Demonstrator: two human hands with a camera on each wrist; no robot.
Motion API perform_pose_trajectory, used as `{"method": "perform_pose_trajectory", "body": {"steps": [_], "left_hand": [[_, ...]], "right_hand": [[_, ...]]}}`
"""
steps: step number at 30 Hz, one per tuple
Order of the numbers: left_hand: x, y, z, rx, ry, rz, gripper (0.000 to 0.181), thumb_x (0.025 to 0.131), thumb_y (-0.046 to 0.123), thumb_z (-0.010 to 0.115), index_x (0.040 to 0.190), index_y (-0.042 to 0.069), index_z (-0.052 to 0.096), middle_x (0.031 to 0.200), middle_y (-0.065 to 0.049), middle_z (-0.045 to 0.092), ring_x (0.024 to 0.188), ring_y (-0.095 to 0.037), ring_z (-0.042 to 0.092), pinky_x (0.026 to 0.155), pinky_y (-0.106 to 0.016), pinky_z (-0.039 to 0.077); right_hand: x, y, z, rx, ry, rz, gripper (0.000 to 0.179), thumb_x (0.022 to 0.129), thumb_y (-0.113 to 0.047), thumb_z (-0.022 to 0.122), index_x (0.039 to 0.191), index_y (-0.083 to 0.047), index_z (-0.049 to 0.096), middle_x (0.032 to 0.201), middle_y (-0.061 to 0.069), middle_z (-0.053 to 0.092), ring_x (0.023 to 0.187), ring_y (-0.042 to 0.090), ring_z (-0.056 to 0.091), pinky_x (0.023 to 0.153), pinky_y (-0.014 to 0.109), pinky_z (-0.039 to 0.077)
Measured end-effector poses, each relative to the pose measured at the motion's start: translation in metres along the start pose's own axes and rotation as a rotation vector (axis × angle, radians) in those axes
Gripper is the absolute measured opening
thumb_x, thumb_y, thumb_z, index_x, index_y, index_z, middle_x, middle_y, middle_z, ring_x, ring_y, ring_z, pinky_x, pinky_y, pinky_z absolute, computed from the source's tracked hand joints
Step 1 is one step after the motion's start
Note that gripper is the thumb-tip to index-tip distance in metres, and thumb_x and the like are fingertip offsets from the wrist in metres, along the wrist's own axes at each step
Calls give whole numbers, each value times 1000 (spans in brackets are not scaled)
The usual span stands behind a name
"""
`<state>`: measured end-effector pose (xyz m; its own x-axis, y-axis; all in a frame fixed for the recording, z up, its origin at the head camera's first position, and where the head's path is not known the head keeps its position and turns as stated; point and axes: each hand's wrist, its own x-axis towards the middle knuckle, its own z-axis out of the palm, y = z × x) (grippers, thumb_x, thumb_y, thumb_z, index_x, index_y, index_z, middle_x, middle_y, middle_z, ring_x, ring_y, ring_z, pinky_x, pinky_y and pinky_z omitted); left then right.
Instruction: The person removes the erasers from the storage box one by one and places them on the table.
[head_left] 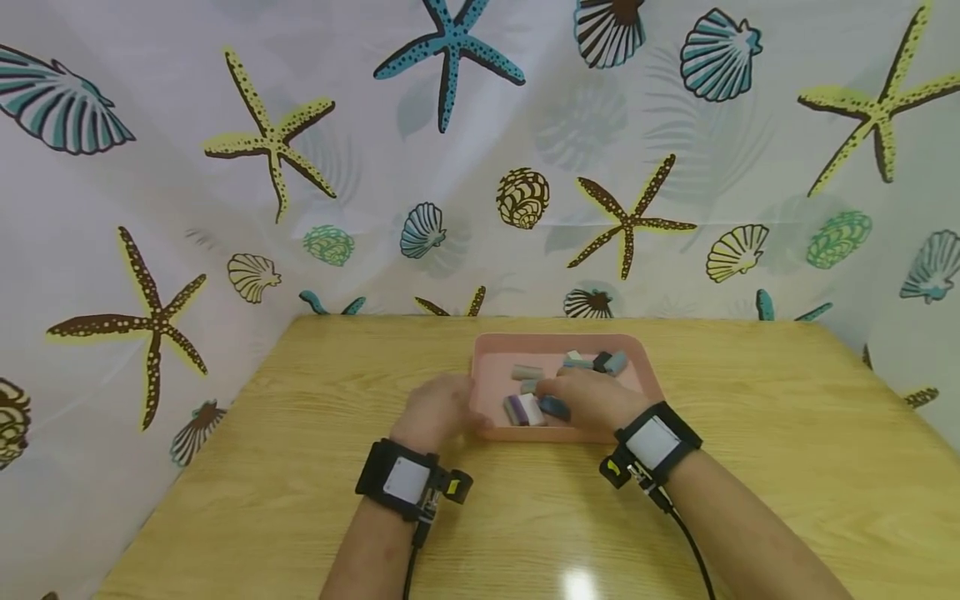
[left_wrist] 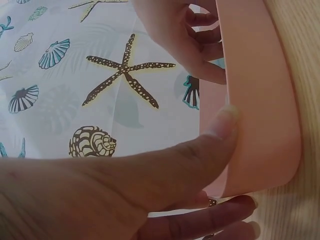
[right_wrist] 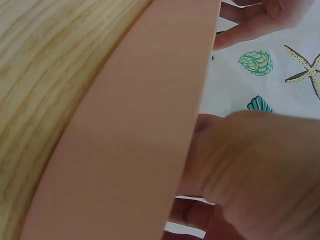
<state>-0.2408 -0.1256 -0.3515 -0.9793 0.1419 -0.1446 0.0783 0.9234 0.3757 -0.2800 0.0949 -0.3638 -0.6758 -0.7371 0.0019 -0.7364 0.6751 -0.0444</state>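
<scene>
A shallow pink tray [head_left: 491, 346] on the wooden table holds several small pieces. Among them are a white-and-purple block [head_left: 525, 410], a grey-beige stick [head_left: 527, 372], a dark blue piece [head_left: 555, 407] and a black-and-grey piece [head_left: 602, 361]. My left hand [head_left: 438, 408] holds the tray's near left corner; in the left wrist view its thumb [left_wrist: 220, 127] presses at the rim, fingers beyond the corner. Inside the tray, my right hand [head_left: 600, 400] reaches among the pieces with bent fingers [left_wrist: 205, 35]. Its fingertips are largely hidden, so any hold cannot be told.
A white cloth [head_left: 480, 275] printed with starfish and shells hangs behind the table [head_left: 360, 358] and along its sides. Both wrists wear black straps [head_left: 660, 442] with small cameras and cables. Bare wood surrounds the tray.
</scene>
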Motion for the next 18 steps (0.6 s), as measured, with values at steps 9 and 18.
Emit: {"method": "perform_pose_trajectory", "body": {"steps": [9,18], "left_hand": [[0,4,2,18,15,16,26,75,28,75,84,12,58,74,0,56,67,-17,49,58,-31,39],[-2,4,-1,22,22,-12,26,75,28,75,84,11,58,73,-1,55,66,-17,49,57,-31,38]], "right_hand": [[-3,6,3,-44,55,17,27,76,-2,68,98,-10,56,74,0,54,65,12,45,58,28,40],[-8,1,-8,-102,159,34,24,77,-20,73,91,-11,55,75,-1,49,59,10,42,47,23,31]]}}
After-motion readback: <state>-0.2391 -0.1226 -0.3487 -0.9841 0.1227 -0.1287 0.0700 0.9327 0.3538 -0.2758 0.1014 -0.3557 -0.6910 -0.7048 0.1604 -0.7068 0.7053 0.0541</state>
